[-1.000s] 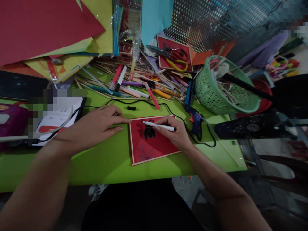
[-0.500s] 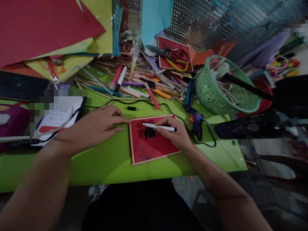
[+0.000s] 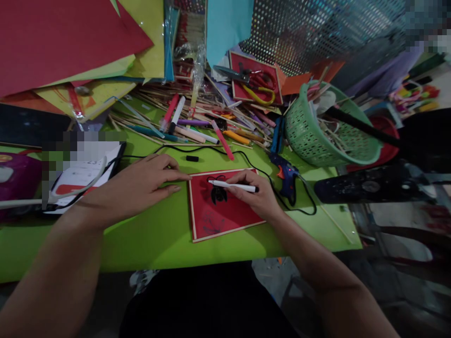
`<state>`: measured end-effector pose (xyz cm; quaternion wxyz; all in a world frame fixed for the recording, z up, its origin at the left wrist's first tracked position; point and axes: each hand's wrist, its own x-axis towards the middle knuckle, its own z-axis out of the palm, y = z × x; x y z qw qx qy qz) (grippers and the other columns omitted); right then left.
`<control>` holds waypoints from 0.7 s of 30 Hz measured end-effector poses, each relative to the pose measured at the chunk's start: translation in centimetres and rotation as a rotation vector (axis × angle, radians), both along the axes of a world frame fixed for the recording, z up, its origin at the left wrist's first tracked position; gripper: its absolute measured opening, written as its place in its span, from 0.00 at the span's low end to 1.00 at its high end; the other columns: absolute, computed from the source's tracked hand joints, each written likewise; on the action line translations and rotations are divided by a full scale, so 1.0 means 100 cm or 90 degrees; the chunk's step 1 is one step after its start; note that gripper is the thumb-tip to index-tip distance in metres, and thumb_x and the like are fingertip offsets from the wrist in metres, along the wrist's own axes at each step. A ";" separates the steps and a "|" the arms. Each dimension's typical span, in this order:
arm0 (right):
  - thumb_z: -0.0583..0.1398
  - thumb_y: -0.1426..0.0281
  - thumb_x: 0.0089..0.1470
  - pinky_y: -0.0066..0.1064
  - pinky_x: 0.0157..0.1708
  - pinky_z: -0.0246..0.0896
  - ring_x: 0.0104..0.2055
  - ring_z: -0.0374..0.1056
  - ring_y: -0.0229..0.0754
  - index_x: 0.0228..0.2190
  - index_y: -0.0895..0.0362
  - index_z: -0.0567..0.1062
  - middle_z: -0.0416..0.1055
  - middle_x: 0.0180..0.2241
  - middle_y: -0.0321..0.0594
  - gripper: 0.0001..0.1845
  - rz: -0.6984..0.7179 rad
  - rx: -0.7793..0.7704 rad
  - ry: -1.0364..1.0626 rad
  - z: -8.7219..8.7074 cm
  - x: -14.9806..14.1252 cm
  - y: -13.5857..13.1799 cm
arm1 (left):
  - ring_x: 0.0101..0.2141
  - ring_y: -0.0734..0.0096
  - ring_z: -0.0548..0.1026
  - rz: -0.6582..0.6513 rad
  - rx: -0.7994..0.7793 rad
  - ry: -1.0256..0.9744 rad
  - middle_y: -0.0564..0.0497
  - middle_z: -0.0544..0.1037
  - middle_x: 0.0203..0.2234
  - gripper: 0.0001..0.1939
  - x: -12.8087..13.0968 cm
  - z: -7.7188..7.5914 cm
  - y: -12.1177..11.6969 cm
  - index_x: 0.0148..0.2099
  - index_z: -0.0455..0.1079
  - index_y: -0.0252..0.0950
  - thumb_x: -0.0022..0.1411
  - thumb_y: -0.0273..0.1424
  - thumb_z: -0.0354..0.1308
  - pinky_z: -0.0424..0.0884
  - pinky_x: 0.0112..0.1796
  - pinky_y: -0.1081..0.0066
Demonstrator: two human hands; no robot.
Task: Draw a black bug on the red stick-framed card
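Observation:
A red card (image 3: pixel 239 211) edged with thin pale sticks lies on the green table, bearing a black drawing (image 3: pixel 219 193) and fainter dark marks lower left. My right hand (image 3: pixel 259 195) rests over the card's right side, its fingers closed around a white marker (image 3: pixel 243 186). The marker's tip points left, at a curved black line above the drawing. My left hand (image 3: pixel 150 180) lies on the table with fingers stretched out, a fingertip at the card's upper left corner. Just above sits a small black marker cap (image 3: pixel 192 158).
Markers (image 3: pixel 222 140) and thin sticks crowd the back of the table. A blue glue gun (image 3: pixel 287 176) with a black cord lies right of the card, below a green basket (image 3: pixel 313 131). Scissors (image 3: pixel 259 84) lie behind. A phone (image 3: pixel 84 173) is at left.
Both hands and the card stay in nearly the same places. The marker's tip remains by the curved line, with no clear movement.

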<state>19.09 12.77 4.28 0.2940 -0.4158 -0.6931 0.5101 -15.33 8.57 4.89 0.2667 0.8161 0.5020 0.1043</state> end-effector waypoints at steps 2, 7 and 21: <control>0.77 0.47 0.61 0.34 0.33 0.65 0.31 0.73 0.42 0.38 0.54 0.87 0.85 0.33 0.41 0.23 -0.017 0.000 0.001 0.000 0.000 0.000 | 0.58 0.50 0.76 -0.002 0.000 -0.003 0.43 0.81 0.57 0.24 -0.002 -0.003 0.001 0.66 0.85 0.49 0.82 0.46 0.52 0.72 0.65 0.51; 0.79 0.46 0.54 0.32 0.25 0.59 0.24 0.66 0.38 0.36 0.52 0.84 0.87 0.32 0.40 0.24 -0.125 -0.066 0.078 -0.002 0.002 0.003 | 0.59 0.51 0.76 -0.004 -0.011 0.005 0.42 0.80 0.58 0.27 0.001 0.004 0.001 0.69 0.84 0.45 0.84 0.44 0.49 0.71 0.66 0.49; 0.78 0.49 0.52 0.31 0.21 0.58 0.23 0.65 0.37 0.37 0.50 0.82 0.83 0.29 0.36 0.22 -0.188 -0.083 0.168 0.001 0.008 0.009 | 0.58 0.53 0.75 -0.015 -0.005 0.014 0.43 0.79 0.59 0.26 -0.002 0.002 0.001 0.70 0.83 0.45 0.86 0.45 0.48 0.70 0.64 0.51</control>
